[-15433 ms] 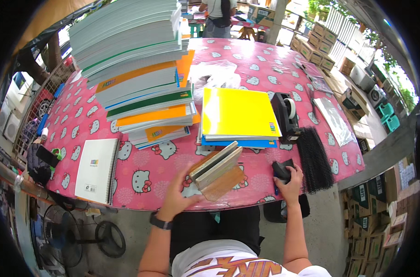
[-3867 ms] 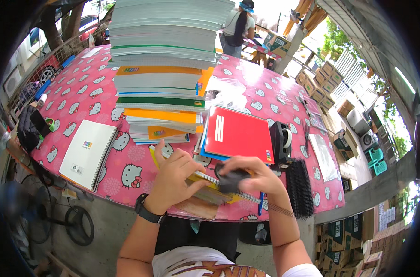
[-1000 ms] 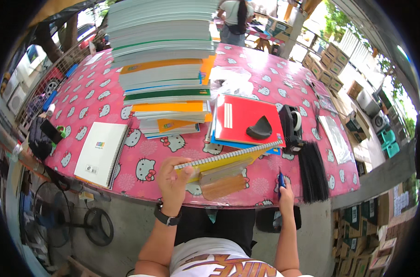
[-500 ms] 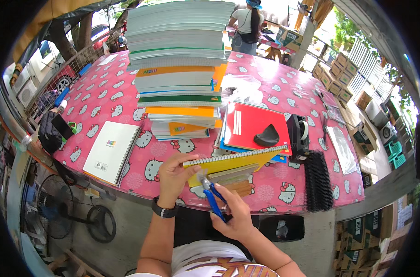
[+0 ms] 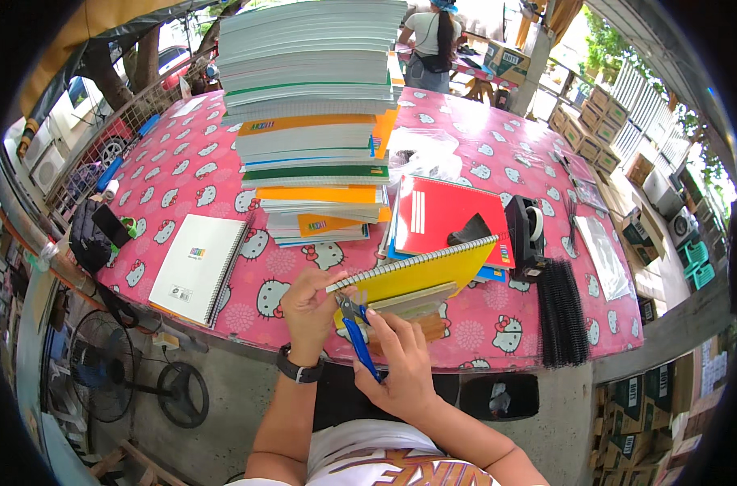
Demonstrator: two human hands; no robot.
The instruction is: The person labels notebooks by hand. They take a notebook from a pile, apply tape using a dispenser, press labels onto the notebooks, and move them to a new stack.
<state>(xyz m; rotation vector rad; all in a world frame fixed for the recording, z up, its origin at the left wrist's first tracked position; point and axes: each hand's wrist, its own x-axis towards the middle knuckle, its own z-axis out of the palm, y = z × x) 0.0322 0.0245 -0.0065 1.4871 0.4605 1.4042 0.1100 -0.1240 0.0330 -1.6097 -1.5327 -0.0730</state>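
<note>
A yellow spiral notebook [image 5: 437, 278] stands tilted at the table's near edge, its wire coil along the top. My left hand [image 5: 307, 312] is closed on the coil's left end, thumb and fingers pinching that corner. In my right hand [image 5: 399, 360] are blue-handled cutting pliers [image 5: 358, 347], their metal jaws up against the coil's end beside my left thumb. Whether the jaws are closed on the wire is too small to tell. Under the notebook lie a pale strip-like block [image 5: 417, 300] and a brown wooden piece [image 5: 435, 328].
A tall stack of notebooks [image 5: 311, 150] rises ahead. A white spiral notebook [image 5: 194, 263] lies left. To the right are a red notebook [image 5: 445, 219] with a dark curved piece [image 5: 469, 231], a black tape dispenser [image 5: 526, 235] and black coils [image 5: 561, 312]. Another person [image 5: 429, 49] stands beyond.
The pliers and my right hand have moved slightly left, bringing the jaws closer to the coil's end. The notebook has tipped, showing more of its yellow face.
</note>
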